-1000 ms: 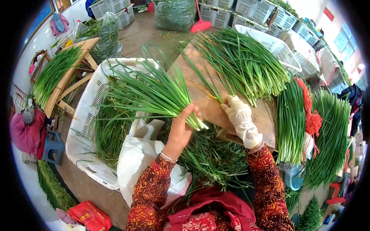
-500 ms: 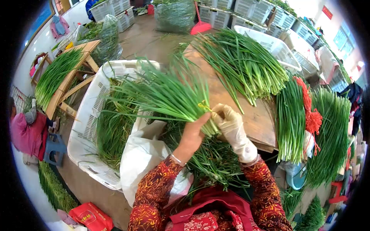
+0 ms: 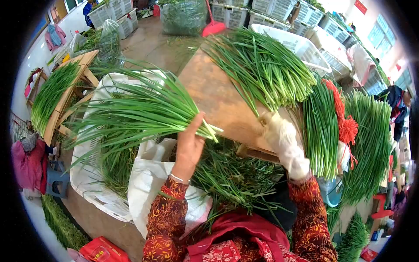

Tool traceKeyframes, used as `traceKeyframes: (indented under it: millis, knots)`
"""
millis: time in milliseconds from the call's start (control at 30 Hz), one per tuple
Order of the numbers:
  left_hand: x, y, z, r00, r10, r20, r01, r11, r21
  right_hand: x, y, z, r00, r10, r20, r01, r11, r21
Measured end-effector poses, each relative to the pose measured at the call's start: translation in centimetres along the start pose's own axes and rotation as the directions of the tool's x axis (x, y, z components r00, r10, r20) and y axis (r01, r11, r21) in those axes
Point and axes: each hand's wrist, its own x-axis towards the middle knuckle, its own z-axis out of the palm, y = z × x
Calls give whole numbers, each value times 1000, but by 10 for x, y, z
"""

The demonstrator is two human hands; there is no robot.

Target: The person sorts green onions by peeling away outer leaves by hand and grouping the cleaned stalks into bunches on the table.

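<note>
My left hand, bare with a bracelet at the wrist, is closed round the stem end of a bunch of green leafy stalks; the leaves fan out to the left over the white crate. My gloved right hand is at the right part of the wooden board, by the lower stems of the large pile of stalks. Its fingers are bent and blurred, and whatever they may hold cannot be made out.
A white crate with loose leaves stands at the left, a white sack beside it. Loose leaves lie below the board. Red string hangs over bundles at the right. A wooden rack stands far left.
My hands have moved apart: the left one went left and down with the bunch, the right one let go near its stems and moved right to the board. The yellow tie no longer shows on the bunch.
</note>
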Motion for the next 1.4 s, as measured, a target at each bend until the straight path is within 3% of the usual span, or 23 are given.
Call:
traceKeyframes:
  millis: [100, 167, 200, 233, 267, 300, 367, 433, 533, 600, 733, 867, 967, 1033, 1067, 1100, 1167, 1200, 1267, 1300, 1367, 1400]
  knots:
    - [-2, -16, -5, 991, -119, 62, 115, 991, 76, 16, 16, 20, 993, 89, 76, -90, 996, 10]
    - [-3, -26, -8, 986, -167, 24, 164, 981, 100, 11, 18, 22, 998, 26, 52, -28, 999, 45]
    - [-5, -28, -7, 981, -194, 29, 189, 974, 124, 6, 13, 16, 978, 104, 178, -168, 904, 394]
    - [-6, -29, -7, 975, -218, 31, 211, 966, 150, 1, 6, 11, 938, 128, 323, -322, 672, 667]
    - [-8, -31, -5, 973, -229, 36, 220, 960, 174, -7, -2, 8, 912, 58, 406, -375, 520, 767]
    - [-8, -34, -4, 976, -202, 85, 187, 970, 158, -15, -8, 11, 908, 47, 416, -380, 513, 770]
    - [-10, -38, -3, 973, -214, 86, 193, 961, 200, -30, -22, 16, 857, -25, 514, -480, 324, 816]
    - [-13, -34, 1, 973, -187, 138, 159, 969, 188, -41, -34, 16, 872, -64, 485, -410, 444, 797]
    - [-14, -34, 0, 963, -233, 137, 200, 956, 216, -45, -39, 22, 930, -65, 362, -286, 491, 823]
    - [-15, -35, 1, 968, -222, 115, 193, 957, 217, -45, -48, 11, 964, -32, 264, -157, 733, 662]
    - [-17, -37, 3, 983, -169, 78, 146, 961, 235, -40, -41, 24, 993, -61, 105, -13, 803, 596]
    - [-26, -40, 3, 994, -95, 56, 75, 957, 281, -46, -41, 26, 1000, -9, -1, 8, 814, 580]
    - [-38, -35, 13, 998, -57, 18, 48, 943, 328, -56, -30, 26, 992, 123, 20, -99, 686, 721]
    - [-40, -26, 15, 992, 85, 92, -115, 911, 397, -72, -24, 11, 974, 200, 104, -200, 558, 806]
    - [-42, -18, 22, 995, 72, 62, -89, 933, 349, -83, -14, 9, 967, 195, 166, -243, 499, 832]
    - [-46, -6, 32, 998, 40, 39, -49, 957, 285, -95, -6, 3, 949, 154, 274, -312, 555, 771]
    - [-44, 1, 40, 992, 111, 54, -121, 970, 213, -117, 11, 10, 849, 2, 529, -254, 879, 404]
    - [-42, 0, 39, 990, 89, 106, -110, 971, 212, -123, 17, 16, 851, 2, 525, -256, 874, 412]
    - [-47, -16, 45, 993, 8, 120, -34, 976, 214, -136, 31, 27, 972, 65, 224, -174, 841, 512]
    - [-51, -29, 46, 990, -70, 122, 44, 978, 205, -130, 35, 26, 989, 70, 131, -140, 734, 664]
    - [-55, -63, 43, 984, -152, 93, 124, 958, 259, -121, 11, -11, 994, 104, 27, -87, 636, 766]
    - [-58, -80, 40, 980, -178, 93, 146, 948, 282, -118, 1, -13, 995, 104, -9, -68, 713, 698]
